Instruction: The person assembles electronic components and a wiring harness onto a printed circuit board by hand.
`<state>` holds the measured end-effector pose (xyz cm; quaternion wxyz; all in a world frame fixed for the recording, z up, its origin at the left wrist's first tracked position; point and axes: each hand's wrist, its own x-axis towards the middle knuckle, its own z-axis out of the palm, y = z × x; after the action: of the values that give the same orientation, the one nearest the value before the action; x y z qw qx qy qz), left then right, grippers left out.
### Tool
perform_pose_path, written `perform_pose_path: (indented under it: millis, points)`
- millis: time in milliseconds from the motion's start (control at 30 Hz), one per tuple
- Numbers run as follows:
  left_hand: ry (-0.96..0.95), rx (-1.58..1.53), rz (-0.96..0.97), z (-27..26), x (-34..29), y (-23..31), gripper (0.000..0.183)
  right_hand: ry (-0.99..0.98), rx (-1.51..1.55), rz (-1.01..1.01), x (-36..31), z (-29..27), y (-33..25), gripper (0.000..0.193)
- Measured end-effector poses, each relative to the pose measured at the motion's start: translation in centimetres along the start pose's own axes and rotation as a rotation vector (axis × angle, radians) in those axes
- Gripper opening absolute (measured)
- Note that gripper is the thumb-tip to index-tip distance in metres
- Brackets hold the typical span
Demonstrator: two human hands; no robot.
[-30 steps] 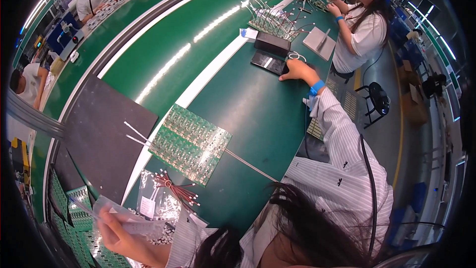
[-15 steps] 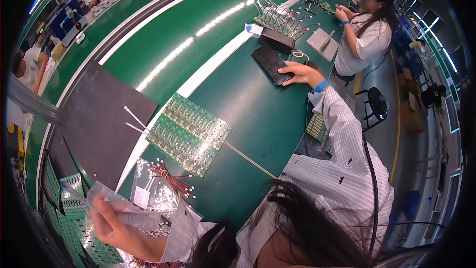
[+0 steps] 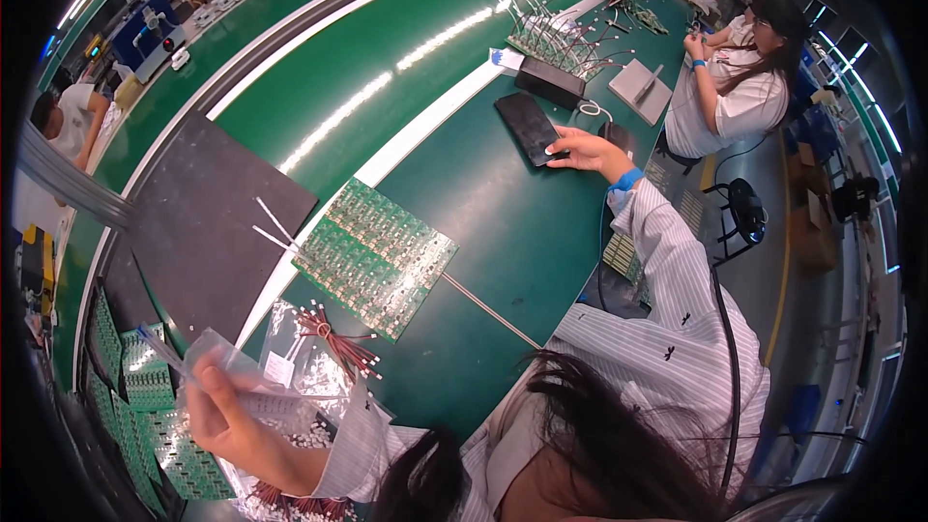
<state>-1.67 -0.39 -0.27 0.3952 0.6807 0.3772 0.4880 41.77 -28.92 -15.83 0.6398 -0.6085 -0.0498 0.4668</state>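
Observation:
My right hand (image 3: 583, 155) grips the near end of a black smartphone (image 3: 527, 129), its dark face up, just over the green table. At the lower left, my left hand (image 3: 224, 411) is closed on a clear plastic bag (image 3: 253, 389), which has thin bluish strands at its far corner. Between the hands lies a green circuit board panel (image 3: 375, 256) with rows of small parts. Two white cable ties (image 3: 275, 235) stick out past its left edge, and a thin rod (image 3: 491, 309) runs from its right side. A tied bundle of red-brown wires (image 3: 333, 333) rests on another clear bag nearby.
Stacked green circuit boards (image 3: 145, 377) stand at the lower left beside a dark mat (image 3: 217, 217). Farther off are a black box (image 3: 549, 82), boards with upright wires (image 3: 556, 39) and a grey notebook (image 3: 640, 92). A co-worker (image 3: 739, 77) sits at the far right.
The whole view has shifted slightly. Both hands keep their holds, and the left hand with its bag has turned a little.

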Motion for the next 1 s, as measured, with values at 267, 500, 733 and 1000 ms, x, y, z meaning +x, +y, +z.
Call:
perform_pose_path:
  millis: [267, 500, 733, 1000]
  points:
    - [0.018, 0.020, 0.041, -0.3, -0.4, 0.4, 0.030, -0.057, -0.181, -0.019, -0.1, 0.9, -1.5, 0.045]
    - [0.002, 0.010, 0.078, -0.7, -0.5, 0.2, 0.029, 0.170, -0.822, -0.023, -0.2, 2.7, -0.9, 0.087]
    - [-0.035, -0.020, 0.057, -0.4, -0.9, 1.1, 0.029, 0.345, -1.237, -0.456, 0.6, 2.4, 2.3, 0.085]
    - [-0.025, -0.042, 0.042, -0.2, -0.8, 1.8, 0.030, 0.562, -1.469, -0.321, -2.6, 6.5, 1.4, 0.078]
